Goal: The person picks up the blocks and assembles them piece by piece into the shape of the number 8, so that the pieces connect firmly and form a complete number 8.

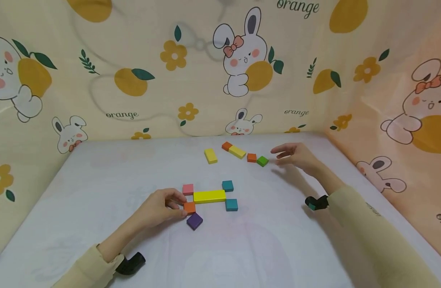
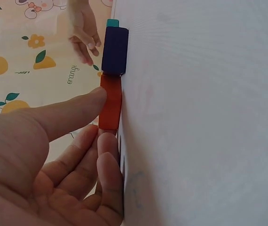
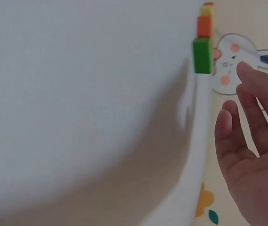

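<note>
My left hand (image 1: 162,205) holds an orange block (image 1: 189,208) at its left end, thumb on the near side and fingertips around the far side. In the left wrist view, the thumb presses on that orange block (image 2: 110,101). A purple block (image 1: 194,221) lies turned at an angle against its near corner. Behind it sits a pink block (image 1: 188,189), and a long yellow block (image 1: 209,196) extends to the right. Two teal blocks (image 1: 227,186) stand by its right end. My right hand (image 1: 296,157) hovers with loosely bent fingers just right of a green block (image 1: 262,161), apart from it.
Behind, a row holds an orange-red block (image 1: 251,158), a yellow block (image 1: 237,151) and another orange-red block (image 1: 226,146). A separate yellow block (image 1: 211,156) lies to their left. The white tabletop (image 1: 242,256) meets a printed backdrop (image 1: 206,88) at the back and sides.
</note>
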The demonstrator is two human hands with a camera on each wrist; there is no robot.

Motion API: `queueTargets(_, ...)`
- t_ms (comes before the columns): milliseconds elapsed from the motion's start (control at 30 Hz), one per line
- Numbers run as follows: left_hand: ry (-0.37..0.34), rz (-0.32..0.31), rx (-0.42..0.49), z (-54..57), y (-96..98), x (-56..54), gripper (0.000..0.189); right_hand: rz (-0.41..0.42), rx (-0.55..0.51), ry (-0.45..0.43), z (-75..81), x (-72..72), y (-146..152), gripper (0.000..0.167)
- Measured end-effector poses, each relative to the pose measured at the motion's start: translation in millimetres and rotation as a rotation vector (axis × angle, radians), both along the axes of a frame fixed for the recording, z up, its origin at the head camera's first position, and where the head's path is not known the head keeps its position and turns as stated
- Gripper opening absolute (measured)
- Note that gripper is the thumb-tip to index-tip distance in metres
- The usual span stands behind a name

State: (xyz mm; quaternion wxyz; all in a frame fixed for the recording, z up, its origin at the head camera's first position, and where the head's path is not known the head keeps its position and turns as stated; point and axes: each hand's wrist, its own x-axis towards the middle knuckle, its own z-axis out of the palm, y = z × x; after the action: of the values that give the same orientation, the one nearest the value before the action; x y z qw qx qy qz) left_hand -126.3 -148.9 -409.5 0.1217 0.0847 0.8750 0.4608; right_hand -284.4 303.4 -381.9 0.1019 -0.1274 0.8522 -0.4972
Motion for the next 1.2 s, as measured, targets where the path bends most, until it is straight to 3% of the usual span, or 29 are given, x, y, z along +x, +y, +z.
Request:
queueTargets(400,-0.004,0.003,0.001,-1.5,-0.8,0.0,0.031,0.044,0.036,-0.123,-20.2,-28.6,-13,0.053)
queueTargets(833,0.001,-0.016,0.002,-2.6,-0.4,-2.2,0.032,0.069,0.058,-0.203,-20.1,-33.4,-16,0.056)
queueTargets(1067,-0.001,-0.018,0.006,-2.0,-0.6,-1.7,0.032,0.033,-0.022,-0.281,-23.5,-36.1,-16,0.058)
queueTargets(1200,0.004,-0.015,0.001,-2.2,-1.6,-1.9,0.033,0.016,-0.029,-0.273,-25.6,-37.7,-18,0.059)
